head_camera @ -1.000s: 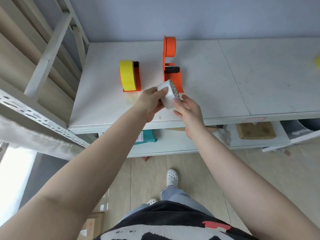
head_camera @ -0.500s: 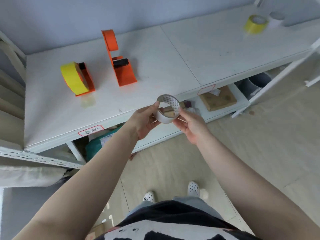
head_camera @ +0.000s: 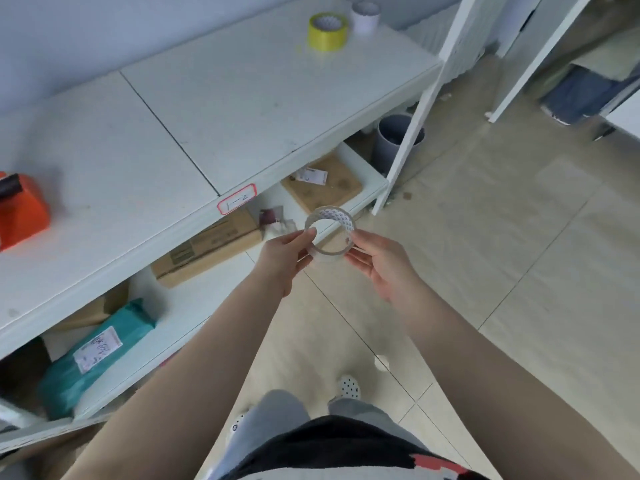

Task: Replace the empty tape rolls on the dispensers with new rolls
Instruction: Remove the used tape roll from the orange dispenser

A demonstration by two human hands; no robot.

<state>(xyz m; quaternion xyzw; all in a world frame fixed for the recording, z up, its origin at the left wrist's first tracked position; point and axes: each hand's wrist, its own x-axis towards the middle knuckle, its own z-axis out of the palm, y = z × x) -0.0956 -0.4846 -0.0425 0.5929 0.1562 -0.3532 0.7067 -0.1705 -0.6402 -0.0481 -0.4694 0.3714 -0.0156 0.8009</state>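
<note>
The empty core [head_camera: 329, 234], a bare white ring, is held between both hands off the shelf's [head_camera: 242, 98] front edge, over the floor. It is pinched by the left hand [head_camera: 287, 252] at its 9 o'clock rim and by the fingertips of the right hand [head_camera: 379, 261] at 3 o'clock. Since a second ago the core has been carried rightward, away from the orange dispenser [head_camera: 20, 211], now at 9 o'clock. A yellow roll [head_camera: 327, 31] lies at 12 o'clock, probably the replacement.

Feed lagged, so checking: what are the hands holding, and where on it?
An empty tape core, held between both hands: the left hand pinches its left rim, the right hand its right side.
</note>
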